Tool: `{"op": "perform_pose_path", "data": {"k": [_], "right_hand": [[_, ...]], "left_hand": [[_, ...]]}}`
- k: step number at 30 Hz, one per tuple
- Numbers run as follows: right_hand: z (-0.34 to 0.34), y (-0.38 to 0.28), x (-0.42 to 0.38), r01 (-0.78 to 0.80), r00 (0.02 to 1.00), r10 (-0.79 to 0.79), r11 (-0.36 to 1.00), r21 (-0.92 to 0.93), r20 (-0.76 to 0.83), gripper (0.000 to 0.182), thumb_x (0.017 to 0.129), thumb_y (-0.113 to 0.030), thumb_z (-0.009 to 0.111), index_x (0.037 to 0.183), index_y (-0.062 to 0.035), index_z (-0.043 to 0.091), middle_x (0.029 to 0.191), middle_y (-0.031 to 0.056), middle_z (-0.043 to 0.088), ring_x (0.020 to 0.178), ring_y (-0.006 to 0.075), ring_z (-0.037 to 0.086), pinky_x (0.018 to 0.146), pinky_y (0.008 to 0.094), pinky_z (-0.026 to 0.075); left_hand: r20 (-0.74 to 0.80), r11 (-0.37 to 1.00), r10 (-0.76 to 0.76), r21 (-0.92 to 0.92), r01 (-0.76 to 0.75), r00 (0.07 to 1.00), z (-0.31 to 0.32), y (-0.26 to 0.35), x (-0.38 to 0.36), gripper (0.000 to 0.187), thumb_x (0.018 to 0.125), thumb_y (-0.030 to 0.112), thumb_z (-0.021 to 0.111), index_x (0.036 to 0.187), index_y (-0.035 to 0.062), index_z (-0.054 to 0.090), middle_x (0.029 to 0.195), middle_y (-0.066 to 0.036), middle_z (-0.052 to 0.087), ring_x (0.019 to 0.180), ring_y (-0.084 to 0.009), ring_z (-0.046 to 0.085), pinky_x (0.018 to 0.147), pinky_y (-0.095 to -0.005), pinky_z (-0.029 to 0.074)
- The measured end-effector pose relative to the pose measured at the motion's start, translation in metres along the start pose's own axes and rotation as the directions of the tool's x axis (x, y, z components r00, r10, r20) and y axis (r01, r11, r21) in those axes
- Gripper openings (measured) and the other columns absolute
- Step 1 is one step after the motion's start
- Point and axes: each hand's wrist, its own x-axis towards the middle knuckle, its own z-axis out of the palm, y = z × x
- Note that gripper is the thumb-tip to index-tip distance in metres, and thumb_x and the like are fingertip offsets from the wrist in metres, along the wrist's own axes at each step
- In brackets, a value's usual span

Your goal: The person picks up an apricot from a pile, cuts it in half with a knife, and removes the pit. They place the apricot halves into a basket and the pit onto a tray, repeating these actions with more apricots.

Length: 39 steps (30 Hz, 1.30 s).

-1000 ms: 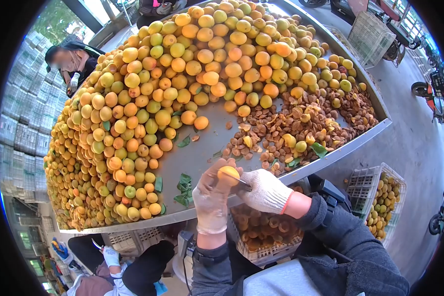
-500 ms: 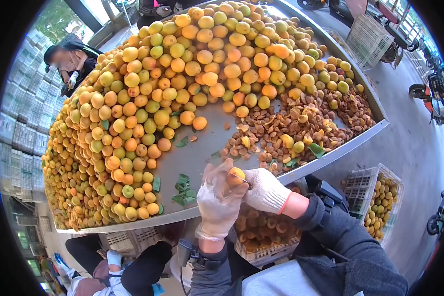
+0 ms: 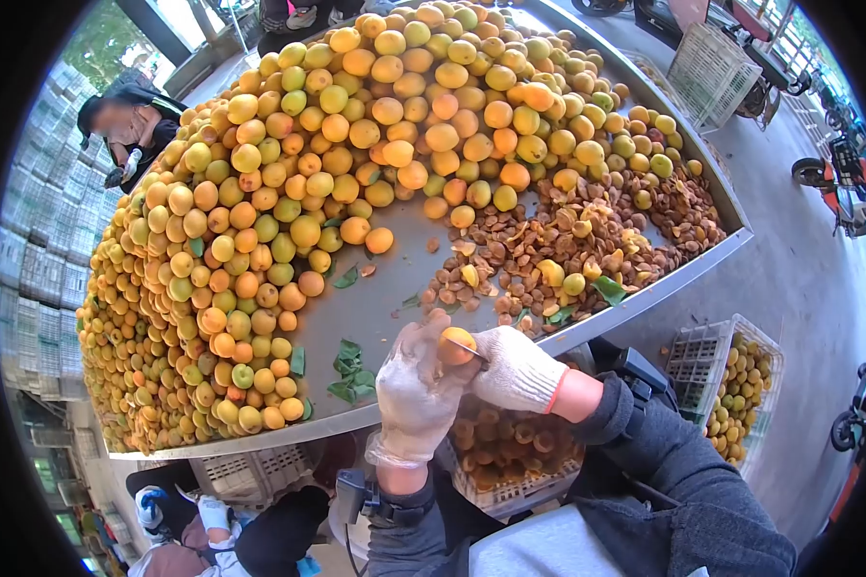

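Near the tray's front edge, my left hand (image 3: pixel 416 389), in a white glove, is closed around an orange-yellow apricot (image 3: pixel 454 344). My right hand (image 3: pixel 518 368), in a white knit glove, grips a small knife (image 3: pixel 473 352). Its thin blade lies against the apricot's right side; the handle is hidden in the glove. Just beyond my hands, brown apricot pits (image 3: pixel 510 264) lie heaped with scraps of flesh on the metal tray (image 3: pixel 385 298). Below my hands stands a crate of halved apricots (image 3: pixel 510 447), partly covered by my arms.
A large pile of whole apricots (image 3: pixel 260 212) covers the tray's left and far side. Green leaves (image 3: pixel 353 370) lie near the front edge. A crate of apricots (image 3: pixel 741 385) stands at right. A co-worker's gloved hand (image 3: pixel 214 513) is at lower left; another person (image 3: pixel 130 125) sits at far left.
The view has shifted slightly. Both my hands stay together at the apricot, and the knife blade shows more clearly against it. The lower-left co-worker's second gloved hand has come into view.
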Motion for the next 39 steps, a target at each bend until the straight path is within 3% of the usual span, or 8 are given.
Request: {"op": "perform_pose_path", "data": {"k": [6,13,19,21,24,28,31,39], "right_hand": [[-0.002,-0.015,0.001,0.063,0.989,-0.061,0.998,0.012,-0.135,0.026,0.079,-0.013,0.062,0.104,-0.0097,0.066,0.087,0.0191,0.067,0.083,0.0382,0.064,0.072,0.0404,0.052],[0.003,-0.008,0.002,0.047,0.991,-0.063,0.99,-0.131,-0.117,0.02,0.078,-0.015,0.06,0.097,-0.0085,0.066,0.082,0.0196,0.066,0.08,0.0391,0.064,0.071,0.0444,0.051],[0.003,-0.007,0.003,0.017,1.0,-0.017,1.0,0.014,-0.021,0.025,0.077,-0.014,0.058,0.1,-0.0086,0.066,0.084,0.0197,0.066,0.082,0.0393,0.064,0.072,0.0442,0.051],[0.007,-0.01,0.002,0.059,0.993,-0.061,0.998,-0.022,-0.097,0.026,0.077,-0.014,0.058,0.101,-0.0087,0.065,0.085,0.0195,0.066,0.083,0.0392,0.064,0.073,0.044,0.052],[0.011,-0.013,0.002,0.023,0.989,-0.03,0.998,-0.05,-0.148,0.028,0.078,-0.015,0.058,0.104,-0.0093,0.064,0.086,0.0186,0.067,0.083,0.039,0.064,0.073,0.0436,0.052],[0.013,-0.012,0.003,0.016,0.98,-0.036,0.994,-0.105,-0.197,0.028,0.079,-0.015,0.058,0.106,-0.0084,0.064,0.086,0.0172,0.068,0.082,0.0382,0.064,0.073,0.0434,0.052],[0.008,0.001,0.007,-0.033,0.999,0.033,0.992,0.119,0.003,0.027,0.081,-0.015,0.061,0.107,-0.0062,0.064,0.085,0.0134,0.069,0.079,0.0342,0.066,0.074,0.0411,0.052],[-0.027,-0.002,0.008,0.047,0.985,-0.081,0.975,0.218,0.149,0.019,0.084,-0.014,0.06,0.098,-0.0035,0.068,0.085,0.0082,0.067,0.082,0.016,0.062,0.079,0.0298,0.049]], "left_hand": [[0.078,0.389,-0.332,-0.897,0.212,0.94,0.012,0.011,-0.003,0.054,0.077,0.019,0.08,0.121,-0.0024,0.057,0.115,-0.01,0.063,0.1,-0.0195,0.061,0.092,-0.0322,0.047],[0.212,0.331,-0.458,-0.86,0.387,0.863,0.007,0.015,-0.004,0.053,0.079,0.008,0.077,0.124,-0.0044,0.054,0.117,-0.011,0.062,0.101,-0.0181,0.06,0.094,-0.0305,0.046],[-0.015,0.823,-0.209,-0.543,0.168,0.978,0.009,0.006,-0.004,0.058,0.074,0.005,0.08,0.125,-0.0041,0.053,0.119,-0.016,0.062,0.108,-0.0196,0.059,0.092,-0.0311,0.049],[0.1,0.192,-0.409,-0.962,0.193,0.907,0.011,0.009,-0.003,0.058,0.073,0.005,0.08,0.124,-0.0037,0.054,0.117,-0.017,0.062,0.108,-0.021,0.06,0.093,-0.0316,0.049],[0.212,0.162,-0.434,-0.938,0.307,0.876,0.011,-0.003,-0.005,0.055,0.075,0.0,0.078,0.125,-0.0002,0.056,0.112,-0.008,0.063,0.097,-0.0174,0.062,0.086,-0.0298,0.053],[0.134,0.257,-0.437,-0.929,0.266,0.89,0.008,0.008,-0.005,0.054,0.074,-0.001,0.078,0.124,-0.0008,0.057,0.112,-0.007,0.062,0.098,-0.0161,0.061,0.085,-0.0288,0.053],[-0.129,0.861,-0.199,-0.496,0.11,0.971,0.008,0.007,-0.004,0.052,0.074,-0.003,0.077,0.123,-0.003,0.057,0.111,-0.007,0.062,0.098,-0.0155,0.061,0.085,-0.0278,0.052],[0.294,0.034,-0.371,-0.944,0.329,0.881,0.001,-0.016,0.004,0.046,0.086,0.005,0.067,0.128,-0.0014,0.051,0.121,-0.017,0.059,0.103,-0.0271,0.062,0.091,-0.0333,0.052]]}}
